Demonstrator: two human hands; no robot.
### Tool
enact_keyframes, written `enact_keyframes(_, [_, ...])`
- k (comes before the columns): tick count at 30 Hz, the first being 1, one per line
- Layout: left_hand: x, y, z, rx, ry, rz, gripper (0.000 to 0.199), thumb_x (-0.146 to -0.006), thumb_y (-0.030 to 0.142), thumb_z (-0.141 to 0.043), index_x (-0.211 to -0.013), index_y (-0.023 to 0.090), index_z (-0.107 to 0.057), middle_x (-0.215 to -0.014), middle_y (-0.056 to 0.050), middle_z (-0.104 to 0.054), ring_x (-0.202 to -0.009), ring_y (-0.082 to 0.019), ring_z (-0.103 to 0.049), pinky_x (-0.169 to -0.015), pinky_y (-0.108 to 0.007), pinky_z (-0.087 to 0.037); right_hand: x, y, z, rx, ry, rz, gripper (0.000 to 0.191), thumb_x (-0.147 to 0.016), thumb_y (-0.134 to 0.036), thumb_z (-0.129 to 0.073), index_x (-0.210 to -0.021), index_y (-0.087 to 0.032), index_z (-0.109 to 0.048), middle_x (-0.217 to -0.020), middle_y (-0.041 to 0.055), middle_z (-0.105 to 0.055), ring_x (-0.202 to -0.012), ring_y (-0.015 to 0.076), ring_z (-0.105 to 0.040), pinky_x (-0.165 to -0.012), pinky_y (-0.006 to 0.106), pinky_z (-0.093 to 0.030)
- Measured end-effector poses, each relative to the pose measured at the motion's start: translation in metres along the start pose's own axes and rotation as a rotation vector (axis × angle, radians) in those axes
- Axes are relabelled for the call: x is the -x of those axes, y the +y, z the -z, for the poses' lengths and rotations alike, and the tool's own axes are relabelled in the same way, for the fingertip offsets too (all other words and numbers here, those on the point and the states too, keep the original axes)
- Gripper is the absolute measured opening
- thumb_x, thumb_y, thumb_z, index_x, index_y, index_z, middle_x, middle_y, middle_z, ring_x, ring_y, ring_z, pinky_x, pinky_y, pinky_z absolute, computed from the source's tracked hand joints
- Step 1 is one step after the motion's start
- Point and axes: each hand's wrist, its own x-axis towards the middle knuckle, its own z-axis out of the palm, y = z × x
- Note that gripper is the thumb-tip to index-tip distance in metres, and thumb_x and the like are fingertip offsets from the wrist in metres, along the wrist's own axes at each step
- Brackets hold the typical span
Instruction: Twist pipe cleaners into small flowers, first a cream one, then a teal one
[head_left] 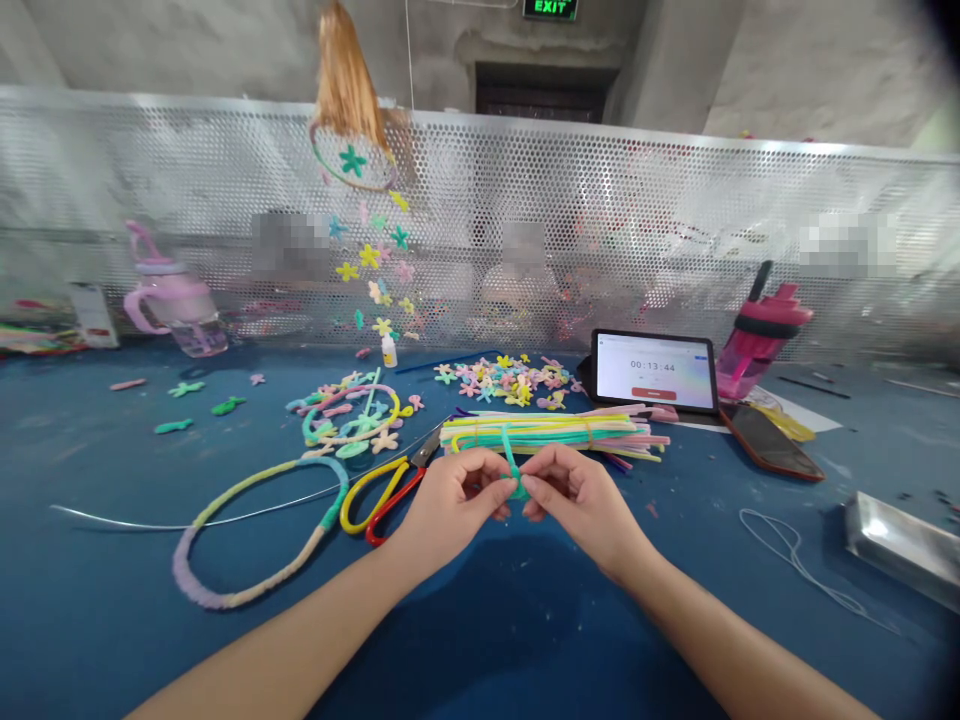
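Note:
Both hands meet at the middle of the blue table, pinching one small green pipe-cleaner piece (511, 455) whose free end sticks up between them. My left hand (466, 492) has thumb and forefinger closed on its left side. On its right side, my right hand (564, 490) grips it the same way. The fingertips hide most of its folded lower part. Just behind the hands lies a bundle of colored pipe cleaners (555, 432). Scissors with yellow and red handles (390, 485) rest left of my left hand.
A fuzzy multicolored ring (259, 480) lies at left, a smaller ring (352, 415) behind it. Small flower shapes (510, 380) are piled behind the bundle. A tablet (654, 370), phone (772, 440), pink bottle (761, 335) and metal box (904, 545) stand or lie right. A flower mobile (352, 160) hangs ahead.

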Motion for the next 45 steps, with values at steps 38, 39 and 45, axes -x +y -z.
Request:
enact_keyframes(38, [0.0013,-0.0021,-0.0045,0.175,0.143,0.097,0.015,-0.078,0.026,-0.063,-0.08,0.014,-0.055,-0.066,-0.001,-0.066,-0.064,-0.017,-0.067,-0.064,-0.028,-0.055,0.0018,-0.0016,-0.0028,0.477,0.094,0.185,0.017,-0.082,-0.023,-0.051,-0.066,-0.018,-0.057,-0.058,-0.0002,-0.055,-0.052,0.0127,-0.047,-0.05,0.023,-0.037])
enact_keyframes(39, [0.0017,-0.0016,-0.0049,0.165,0.155,0.106,0.016,-0.078,0.027,-0.064,-0.078,0.014,-0.055,-0.065,-0.001,-0.066,-0.064,-0.016,-0.067,-0.063,-0.028,-0.055,0.0022,-0.001,-0.0029,0.5,0.095,0.198,0.017,-0.081,-0.022,-0.051,-0.066,-0.018,-0.059,-0.059,0.0002,-0.057,-0.053,0.0132,-0.048,-0.051,0.024,-0.037])
enact_keyframes(45, [0.0027,-0.0007,-0.0084,0.226,0.208,0.166,0.018,-0.075,0.028,-0.067,-0.075,0.013,-0.058,-0.066,-0.002,-0.068,-0.064,-0.015,-0.067,-0.064,-0.025,-0.055,0.0045,0.0011,-0.0047,0.519,0.172,0.222,0.017,-0.081,-0.023,-0.053,-0.066,-0.019,-0.057,-0.056,-0.0006,-0.055,-0.052,0.0131,-0.048,-0.05,0.024,-0.036])
